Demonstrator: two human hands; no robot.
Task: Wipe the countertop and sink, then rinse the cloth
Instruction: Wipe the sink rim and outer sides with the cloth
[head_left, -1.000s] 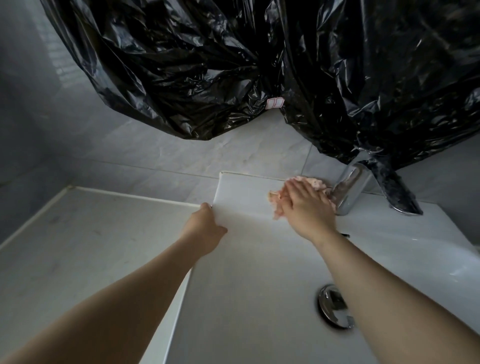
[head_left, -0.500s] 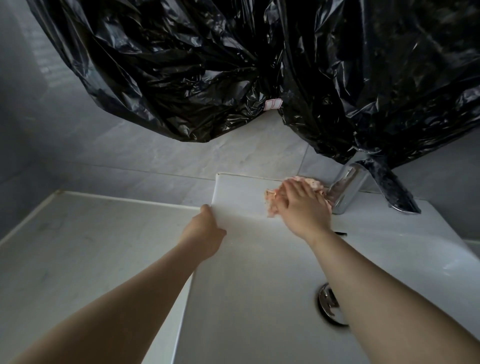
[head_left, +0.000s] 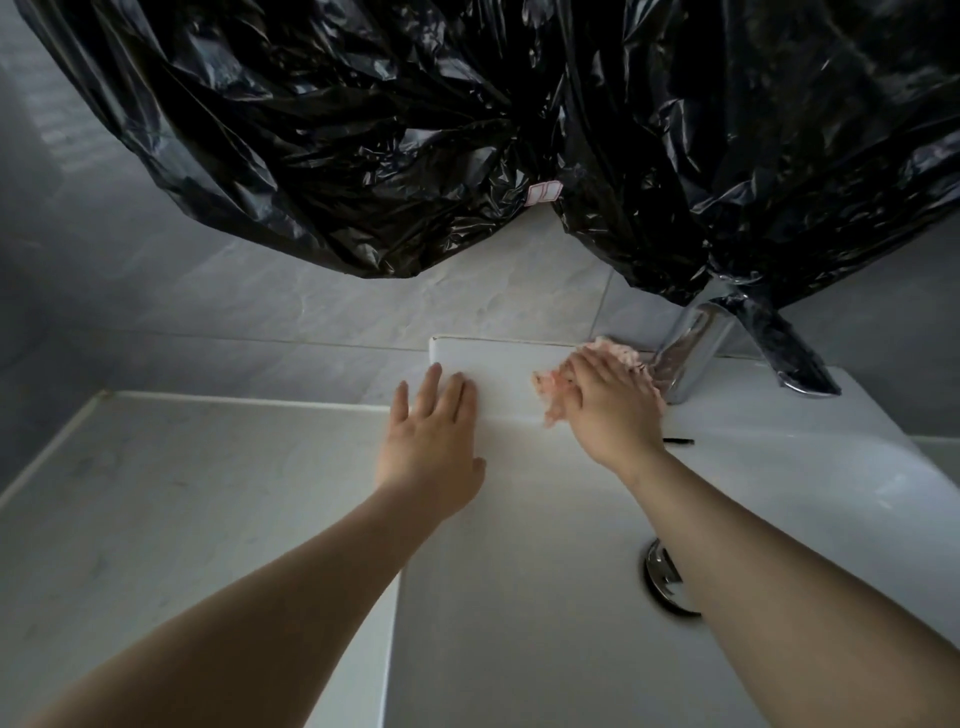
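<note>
A pink cloth (head_left: 551, 391) lies on the back ledge of the white sink (head_left: 519, 597), just left of the chrome faucet (head_left: 688, 358). My right hand (head_left: 608, 410) presses flat on the cloth with straight fingers and covers most of it. My left hand (head_left: 428, 441) rests flat with spread fingers on the sink's left back corner, over its left rim. The pale countertop (head_left: 182, 493) stretches to the left of the sink. The chrome drain (head_left: 662, 577) shows in the basin, partly hidden by my right forearm.
Black plastic sheeting (head_left: 467, 130) hangs over the wall above the sink and drapes onto the faucet. Grey wall tiles (head_left: 311, 312) stand behind the counter. A narrow overflow slot (head_left: 678, 441) sits in the basin's back wall.
My left hand has opened from gripping the sink's left rim and now lies flat on the corner, further back. My right hand keeps pressing the cloth beside the faucet, barely shifted.
</note>
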